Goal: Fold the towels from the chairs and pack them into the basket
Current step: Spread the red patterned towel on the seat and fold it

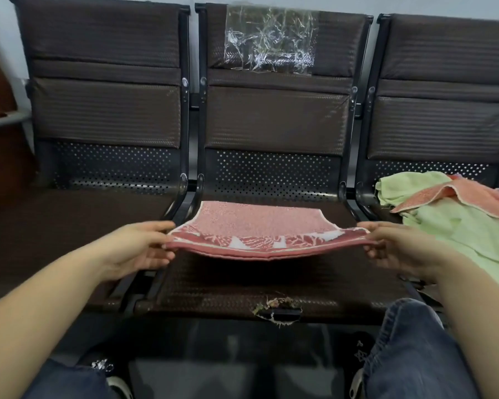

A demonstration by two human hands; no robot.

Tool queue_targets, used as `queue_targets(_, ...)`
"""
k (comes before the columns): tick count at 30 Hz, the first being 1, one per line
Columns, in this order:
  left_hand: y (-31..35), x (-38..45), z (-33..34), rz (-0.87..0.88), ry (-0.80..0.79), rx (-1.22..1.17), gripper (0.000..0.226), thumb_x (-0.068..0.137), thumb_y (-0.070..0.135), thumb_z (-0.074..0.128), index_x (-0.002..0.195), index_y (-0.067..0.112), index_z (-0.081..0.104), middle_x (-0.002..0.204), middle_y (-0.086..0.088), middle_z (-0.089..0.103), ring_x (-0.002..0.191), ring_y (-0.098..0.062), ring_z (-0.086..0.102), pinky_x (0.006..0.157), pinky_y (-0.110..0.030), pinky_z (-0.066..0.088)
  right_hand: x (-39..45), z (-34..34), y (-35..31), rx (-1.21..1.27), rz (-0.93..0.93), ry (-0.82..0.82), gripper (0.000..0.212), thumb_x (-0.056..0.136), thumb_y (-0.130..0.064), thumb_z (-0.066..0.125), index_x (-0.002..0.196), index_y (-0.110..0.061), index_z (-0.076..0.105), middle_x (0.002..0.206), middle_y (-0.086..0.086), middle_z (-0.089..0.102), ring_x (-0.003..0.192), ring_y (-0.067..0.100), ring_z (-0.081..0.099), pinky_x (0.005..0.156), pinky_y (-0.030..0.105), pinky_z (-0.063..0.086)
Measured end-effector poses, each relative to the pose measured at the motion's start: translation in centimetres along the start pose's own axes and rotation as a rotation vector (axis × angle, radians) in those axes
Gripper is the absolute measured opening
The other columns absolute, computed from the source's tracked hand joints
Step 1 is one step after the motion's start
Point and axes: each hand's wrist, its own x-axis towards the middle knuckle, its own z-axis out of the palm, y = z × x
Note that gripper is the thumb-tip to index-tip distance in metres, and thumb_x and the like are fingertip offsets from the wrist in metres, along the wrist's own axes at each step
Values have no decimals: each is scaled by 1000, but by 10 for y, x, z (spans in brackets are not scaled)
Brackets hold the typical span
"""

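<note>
Left hand (140, 247) and right hand (398, 249), arms outstretched, each pinch an end of the folded red towel (260, 231).

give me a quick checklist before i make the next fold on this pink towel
1. Left hand pinches the left end of the pink patterned towel: ok.
2. Right hand pinches the right end: ok.
3. Near edges of the layers line up along the front: ok.
4. Towel lying flat on the middle seat: not ok, the near edge is lifted and sagging between the hands.
5. Unfolded pile, green towel and orange towel on the right seat, clear of the pink one: ok.
6. Basket ready for packing: cannot tell, not in view.
</note>
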Motion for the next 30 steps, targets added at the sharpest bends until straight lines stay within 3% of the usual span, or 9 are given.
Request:
queue_targets(6,26,-28,-20,138,-290,-189,80,24,27,98,101,19,76,62,-3,56,47,-9,50,41,-20,46,-21,-4,-20,464,-164,-656,55,81,-19,60,135,-11,50,67,12,60,67,20,61,70,36,53)
queue_targets(9,23,-15,-17,133,-269,-117,77,24,31,98,96,13,77,72,-7,66,54,-11,60,48,-22,53,-10,-3,-15,217,-187,-236,55,28,-25,92,79,-13,79,56,5,56,45,10,54,47,26,53)
queue_targets(11,21,1,-12,123,-220,-70,50,50,26,90,96,13,77,90,-11,71,68,-14,68,59,-24,57,-2,3,-12,142,-194,-132,29,51,-22,85,76,-10,76,70,10,60,51,12,60,51,26,56)
queue_targets(13,21,18,-6,166,-125,-59,22,79,12,63,96,14,76,105,-13,71,83,-15,69,76,-28,56,12,8,-10,107,-255,-2,45,45,-35,90,82,-14,75,80,10,68,64,12,67,60,25,58)
queue_targets(15,22,36,-2,270,-21,-50,30,90,0,48,101,17,70,108,-8,71,94,-15,66,92,-31,47,27,9,-8,49,-407,144,59,37,-48,91,87,-20,76,90,5,74,79,10,69,74,23,57)
queue_targets(17,23,51,3,364,53,-5,33,92,-3,47,100,21,69,104,2,72,103,-13,62,100,-30,41,39,16,-9,-35,-463,231,18,75,-28,78,92,-23,74,96,7,73,81,4,67,80,18,54)
queue_targets(19,18,70,7,380,99,115,33,93,0,52,100,27,70,109,3,70,109,-13,60,102,-29,39,60,21,-3,-181,-438,348,21,91,-4,57,101,-19,69,83,5,67,56,-7,60,56,4,46)
queue_targets(25,-22,121,35,157,94,561,29,91,8,60,111,27,66,109,-6,68,83,-18,56,76,-26,39,109,35,33,-472,-177,378,23,89,-2,57,107,-8,71,100,16,67,59,12,52,40,7,34)
queue_targets(30,-32,133,56,186,45,723,32,91,10,60,123,13,64,128,-1,60,107,-11,57,86,-17,37,121,50,40,-508,-105,298,21,88,-4,60,106,-10,72,90,1,64,53,-6,55,44,7,36)
